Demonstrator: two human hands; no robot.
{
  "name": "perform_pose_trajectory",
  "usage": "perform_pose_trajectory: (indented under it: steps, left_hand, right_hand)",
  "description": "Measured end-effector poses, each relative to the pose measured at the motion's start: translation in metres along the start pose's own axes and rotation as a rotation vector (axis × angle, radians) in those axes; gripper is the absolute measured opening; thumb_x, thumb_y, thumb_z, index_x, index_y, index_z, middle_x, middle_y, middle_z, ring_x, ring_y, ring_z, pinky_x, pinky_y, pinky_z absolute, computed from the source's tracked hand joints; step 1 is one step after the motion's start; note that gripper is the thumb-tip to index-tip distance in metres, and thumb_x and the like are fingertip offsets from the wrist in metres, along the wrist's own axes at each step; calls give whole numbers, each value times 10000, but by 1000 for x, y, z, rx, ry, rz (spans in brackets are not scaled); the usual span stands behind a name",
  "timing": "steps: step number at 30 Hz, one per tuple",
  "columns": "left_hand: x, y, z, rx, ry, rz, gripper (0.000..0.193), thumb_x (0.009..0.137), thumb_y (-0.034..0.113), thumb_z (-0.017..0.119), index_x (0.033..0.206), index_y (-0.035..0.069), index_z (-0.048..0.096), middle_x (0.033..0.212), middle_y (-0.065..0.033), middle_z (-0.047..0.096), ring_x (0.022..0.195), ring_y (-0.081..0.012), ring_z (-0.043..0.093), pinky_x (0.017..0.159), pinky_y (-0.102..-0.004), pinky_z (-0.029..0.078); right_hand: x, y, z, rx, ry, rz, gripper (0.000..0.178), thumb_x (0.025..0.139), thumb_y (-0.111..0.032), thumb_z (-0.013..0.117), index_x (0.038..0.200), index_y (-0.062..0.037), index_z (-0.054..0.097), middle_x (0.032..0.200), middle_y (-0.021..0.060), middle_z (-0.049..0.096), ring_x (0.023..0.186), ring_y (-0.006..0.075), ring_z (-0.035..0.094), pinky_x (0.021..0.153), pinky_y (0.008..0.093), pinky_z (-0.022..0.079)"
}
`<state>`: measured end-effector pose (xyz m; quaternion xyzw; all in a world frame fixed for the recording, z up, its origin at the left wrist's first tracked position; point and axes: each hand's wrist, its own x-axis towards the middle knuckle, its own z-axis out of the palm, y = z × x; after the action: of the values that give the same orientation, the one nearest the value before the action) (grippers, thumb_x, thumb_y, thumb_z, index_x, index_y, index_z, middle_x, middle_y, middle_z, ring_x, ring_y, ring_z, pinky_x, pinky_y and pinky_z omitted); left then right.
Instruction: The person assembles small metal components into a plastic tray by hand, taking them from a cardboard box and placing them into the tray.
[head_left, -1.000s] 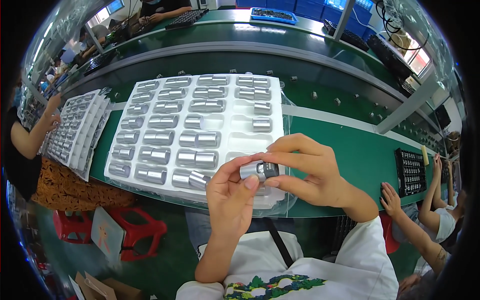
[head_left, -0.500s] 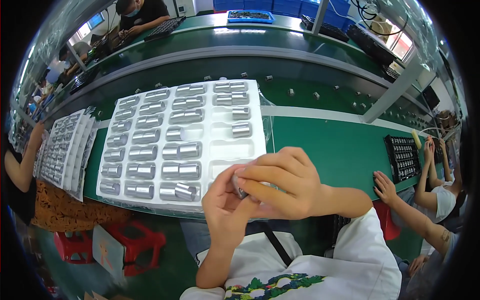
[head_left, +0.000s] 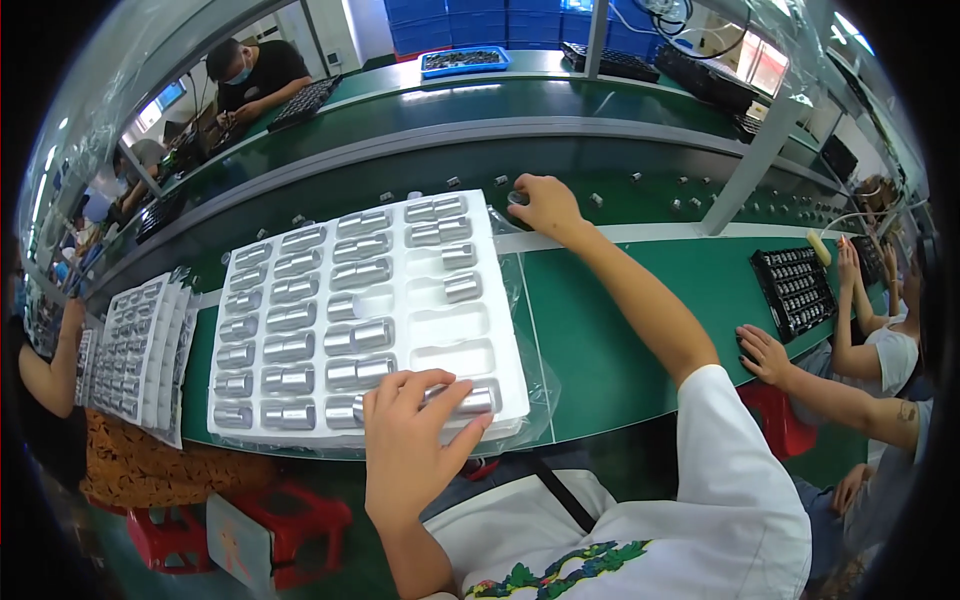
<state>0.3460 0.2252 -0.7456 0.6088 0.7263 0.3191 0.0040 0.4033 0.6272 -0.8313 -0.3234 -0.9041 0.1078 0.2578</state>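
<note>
A white moulded tray [head_left: 452,358] lies on the green table, its slots holding rows of silver metal cylinders [head_left: 290,347]. My left hand [head_left: 412,445] is at its near right corner, thumb and index finger on either side of a metal cylinder [head_left: 474,401] in the front slot. The other fingers reach across the neighbouring slot. My right hand [head_left: 550,208] stretches out to the dark green belt beyond the tray's far right corner. Its thumb and fingers are closed on a small round metal part [head_left: 517,197], partly hidden by the fingertips.
Small metal parts [head_left: 597,200] stand scattered along the belt. Stacked filled trays [head_left: 135,335] are at the left, beside another person's arm. A black rack of parts [head_left: 795,290] and a co-worker's hand [head_left: 765,352] are at the right. A metal post [head_left: 755,165] rises beyond the table.
My hands have parted from the part they held together. The right has reached forward to the belt; the left has come down onto the tray's front slot. The view has shifted a little.
</note>
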Motion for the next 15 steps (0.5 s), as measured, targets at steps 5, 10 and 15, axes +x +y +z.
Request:
perform_pose_trajectory:
  steps: [5,10,15]
  left_hand:
    - [5,-5,-3,-67,-16,19,274,764,199,797,995,74,718,1108,-32,677,1066,-277,565,905,-414,385]
    - [9,4,16,-222,114,-35,323,755,130,789,1052,57,687,1139,-93,678,1108,-322,591,954,-441,416]
    - [-16,-15,21,-210,381,-10,433,855,24,672,1278,-3,582,1253,-149,603,1159,-272,574,1004,-393,445]
  right_hand:
    - [-8,9,3,-168,182,-287,479,728,-259,748,1138,-50,615,1276,243,564,1161,396,569,890,512,504]
    - [-17,60,6,-96,-2,-80,258,863,-214,695,1034,-23,663,981,226,620,1025,409,579,902,489,484]
    - [-23,22,-1,641,203,174,596,747,-169,815,1246,11,544,1002,169,715,890,274,710,811,369,559]
